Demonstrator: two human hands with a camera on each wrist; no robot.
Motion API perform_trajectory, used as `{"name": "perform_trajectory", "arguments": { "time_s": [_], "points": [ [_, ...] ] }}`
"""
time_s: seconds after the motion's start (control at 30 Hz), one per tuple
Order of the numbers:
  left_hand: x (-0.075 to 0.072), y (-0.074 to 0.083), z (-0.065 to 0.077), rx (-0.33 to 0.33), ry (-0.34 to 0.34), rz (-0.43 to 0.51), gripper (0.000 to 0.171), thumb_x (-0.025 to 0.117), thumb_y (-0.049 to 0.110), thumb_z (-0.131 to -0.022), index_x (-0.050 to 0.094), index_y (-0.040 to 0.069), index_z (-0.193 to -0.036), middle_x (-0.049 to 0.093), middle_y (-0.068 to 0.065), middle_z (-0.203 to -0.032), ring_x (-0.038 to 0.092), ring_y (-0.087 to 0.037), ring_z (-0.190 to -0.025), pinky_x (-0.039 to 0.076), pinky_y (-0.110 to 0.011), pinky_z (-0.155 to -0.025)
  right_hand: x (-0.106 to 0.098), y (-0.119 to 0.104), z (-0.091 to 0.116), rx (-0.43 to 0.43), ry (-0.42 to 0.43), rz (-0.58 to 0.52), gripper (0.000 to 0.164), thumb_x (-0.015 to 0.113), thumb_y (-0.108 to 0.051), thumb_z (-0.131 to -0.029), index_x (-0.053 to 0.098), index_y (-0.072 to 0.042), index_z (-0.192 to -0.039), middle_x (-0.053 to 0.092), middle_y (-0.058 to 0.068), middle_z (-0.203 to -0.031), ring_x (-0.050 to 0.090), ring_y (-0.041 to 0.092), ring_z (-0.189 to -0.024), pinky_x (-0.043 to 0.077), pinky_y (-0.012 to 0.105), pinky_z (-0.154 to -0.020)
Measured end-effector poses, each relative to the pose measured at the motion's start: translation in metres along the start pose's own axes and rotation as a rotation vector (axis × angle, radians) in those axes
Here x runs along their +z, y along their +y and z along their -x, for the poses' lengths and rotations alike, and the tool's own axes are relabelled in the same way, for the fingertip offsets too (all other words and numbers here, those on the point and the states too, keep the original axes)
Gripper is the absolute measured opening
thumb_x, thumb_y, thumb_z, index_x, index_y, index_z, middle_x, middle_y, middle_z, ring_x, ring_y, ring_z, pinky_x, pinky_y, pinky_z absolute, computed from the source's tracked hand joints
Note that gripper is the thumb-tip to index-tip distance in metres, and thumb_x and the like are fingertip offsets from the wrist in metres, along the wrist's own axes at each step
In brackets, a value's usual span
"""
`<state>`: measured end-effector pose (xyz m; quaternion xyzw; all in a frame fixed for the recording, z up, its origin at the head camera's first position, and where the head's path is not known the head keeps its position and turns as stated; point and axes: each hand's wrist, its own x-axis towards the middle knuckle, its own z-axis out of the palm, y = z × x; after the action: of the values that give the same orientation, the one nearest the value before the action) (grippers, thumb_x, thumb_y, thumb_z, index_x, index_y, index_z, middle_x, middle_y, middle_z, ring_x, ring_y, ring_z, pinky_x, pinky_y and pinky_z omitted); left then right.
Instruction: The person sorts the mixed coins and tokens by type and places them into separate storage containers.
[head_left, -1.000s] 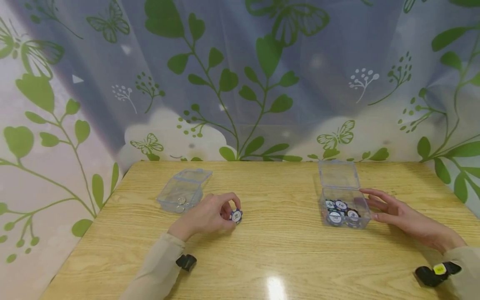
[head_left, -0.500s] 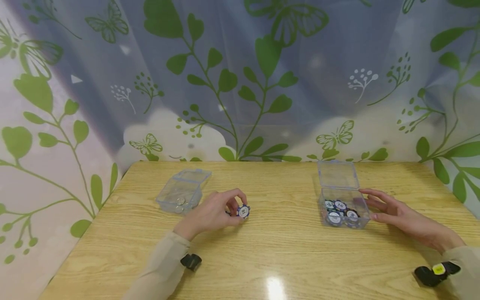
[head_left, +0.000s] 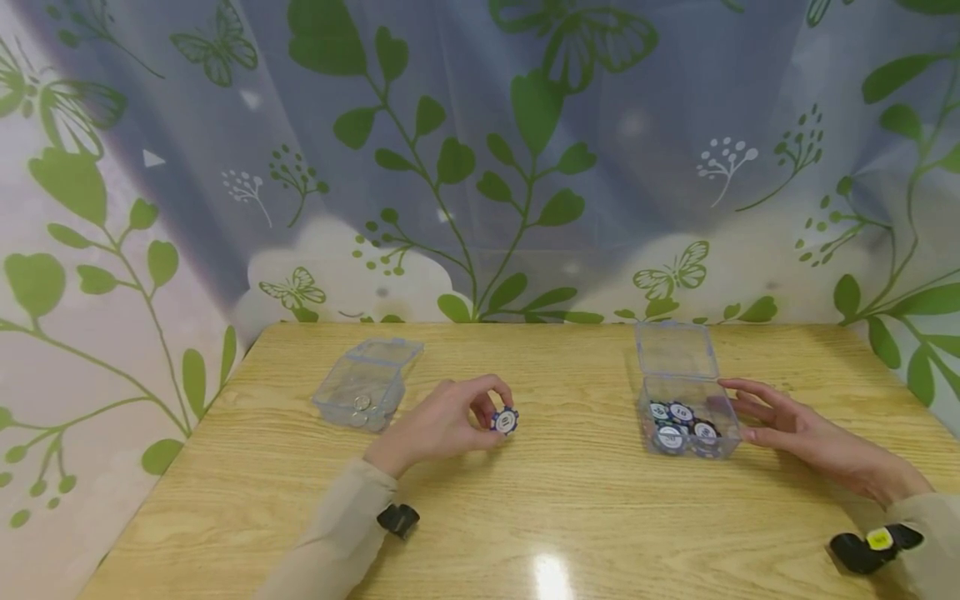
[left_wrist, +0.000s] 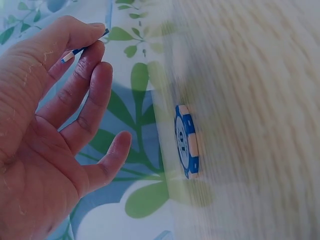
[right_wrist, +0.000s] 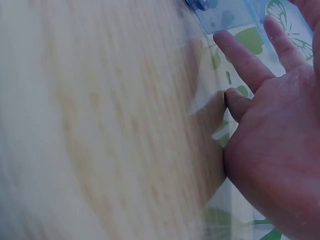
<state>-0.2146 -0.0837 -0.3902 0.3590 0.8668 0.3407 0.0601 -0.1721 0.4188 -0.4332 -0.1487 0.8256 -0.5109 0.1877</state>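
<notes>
My left hand [head_left: 442, 421] pinches a blue-and-white poker chip [head_left: 505, 421] between thumb and fingers, its numbered face toward the head camera. The left wrist view shows this held chip [left_wrist: 75, 51] edge-on at the fingertips. A second blue-and-white poker chip [left_wrist: 186, 141] lies on the table below the palm; the hand hides it in the head view. My right hand [head_left: 817, 437] touches the right side of a clear plastic box [head_left: 727, 408], fingers relaxed and spread. Several poker chips [head_left: 670, 437] marked with numbers lie inside it, and its lid [head_left: 678, 350] stands raised at the back.
Left of my left hand stands another clear plastic box [head_left: 341, 392] with its lid open, holding several small round silvery pieces [head_left: 362, 403]. Both boxes stand on a wooden table [head_left: 570, 492]. A patterned curtain [head_left: 465, 208] hangs along the table's back edge.
My left hand has moved to the right and slightly up, carrying the pinched poker chip farther from the left box. The right hand has stayed at the right box.
</notes>
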Motion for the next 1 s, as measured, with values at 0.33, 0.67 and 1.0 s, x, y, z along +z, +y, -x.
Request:
{"name": "perform_trajectory", "arguments": {
  "time_s": [0.33, 0.67, 1.0],
  "points": [
    [0.002, 0.006, -0.005, 0.021, 0.002, 0.001, 0.034, 0.081, 0.016, -0.085, 0.063, 0.023, -0.112, 0.070, 0.010, -0.085, 0.065, -0.001, -0.078, 0.052, -0.022, -0.071, 0.003, -0.002, -0.002, -0.066, 0.014, 0.029, 0.066, 0.047, -0.008, -0.108, 0.015, -0.020, -0.165, 0.031, -0.037, -0.145, 0.032, -0.031, -0.124, 0.044, 0.011, -0.091],
    [0.014, 0.023, -0.022, 0.051, -0.023, 0.067, 0.032, 0.079, 0.016, -0.088, 0.062, 0.024, -0.114, 0.070, 0.011, -0.085, 0.065, 0.000, -0.079, 0.051, -0.021, -0.070, 0.004, 0.000, -0.002, -0.065, 0.009, 0.022, 0.066, 0.046, -0.008, -0.109, 0.013, -0.020, -0.165, 0.030, -0.039, -0.143, 0.032, -0.031, -0.123, 0.045, 0.012, -0.090],
    [0.035, 0.042, -0.040, 0.095, -0.067, 0.081, 0.033, 0.078, 0.017, -0.090, 0.061, 0.024, -0.118, 0.069, 0.012, -0.084, 0.063, 0.003, -0.078, 0.048, -0.017, -0.069, 0.006, -0.003, -0.001, -0.039, 0.025, 0.022, 0.068, 0.048, -0.011, -0.109, 0.013, -0.022, -0.165, 0.031, -0.034, -0.146, 0.033, -0.032, -0.123, 0.046, 0.012, -0.089]
  ]
}}
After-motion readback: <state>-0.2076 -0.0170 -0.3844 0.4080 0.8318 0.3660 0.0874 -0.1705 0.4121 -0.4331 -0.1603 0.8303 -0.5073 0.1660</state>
